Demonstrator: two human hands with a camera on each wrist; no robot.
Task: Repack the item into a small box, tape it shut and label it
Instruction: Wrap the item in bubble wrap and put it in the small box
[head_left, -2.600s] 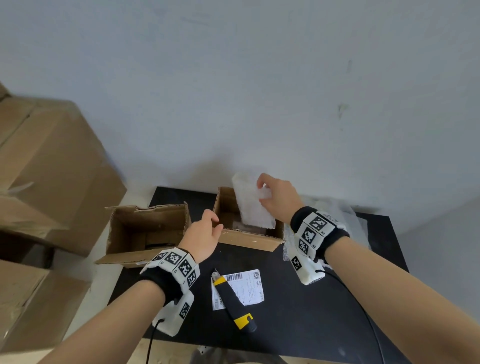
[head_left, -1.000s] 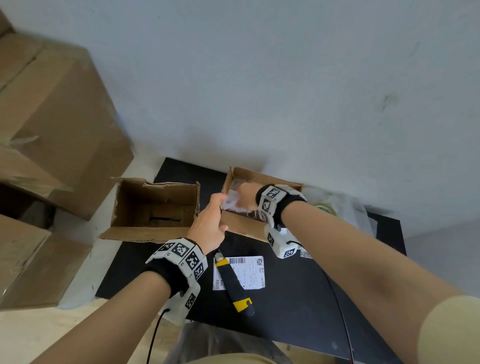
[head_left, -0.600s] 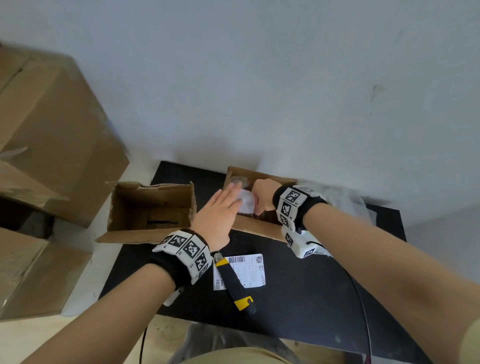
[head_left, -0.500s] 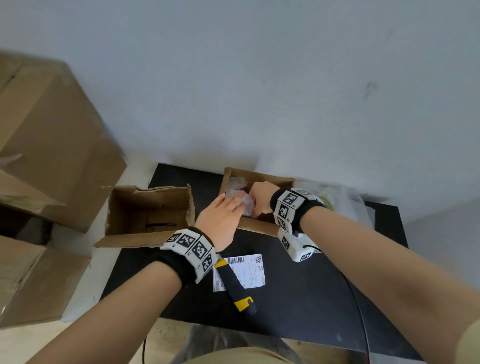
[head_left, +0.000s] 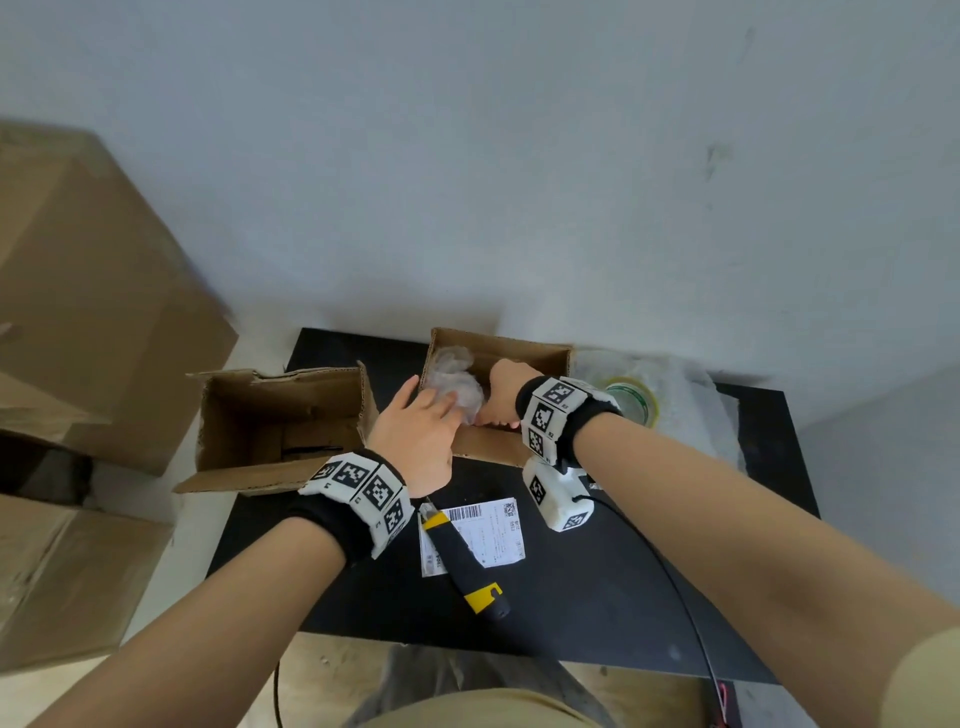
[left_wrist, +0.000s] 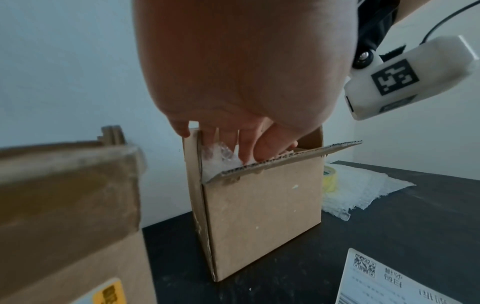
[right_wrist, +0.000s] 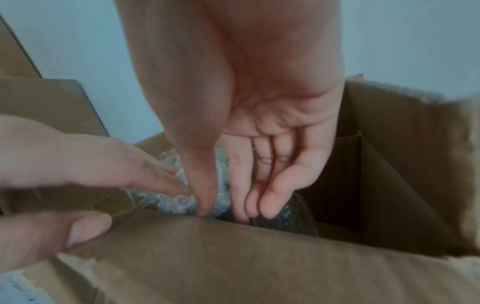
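Note:
The small open cardboard box (head_left: 524, 347) stands at the back of the black table (head_left: 623, 597). A crumpled wad of bubble wrap (head_left: 451, 382) fills its left side. My left hand (head_left: 434, 400) lies over the near-left corner, with straight fingers (right_wrist: 155, 179) pressing the wrap (right_wrist: 171, 201) and the thumb on the front wall (right_wrist: 233, 257). My right hand (head_left: 498, 402) reaches down inside, its fingers (right_wrist: 267, 197) and thumb straight, pushing the wrap down. The item beneath is mostly hidden. The left wrist view shows the box (left_wrist: 262, 216), the left hand (left_wrist: 233, 148) and the wrap (left_wrist: 218, 158).
A larger open box (head_left: 280, 415) stands just left. A shipping label (head_left: 488, 530) lies near the front with a black-and-yellow utility knife (head_left: 462, 561) across it. A tape roll (head_left: 631, 400) sits on a bubble-wrap sheet (head_left: 685, 410) at the right. Big cartons (head_left: 88, 322) stack at the left.
The right hand brought the white wrap down from above the box into it, now crumpled. The left hand moved from the box's front edge onto the wrap.

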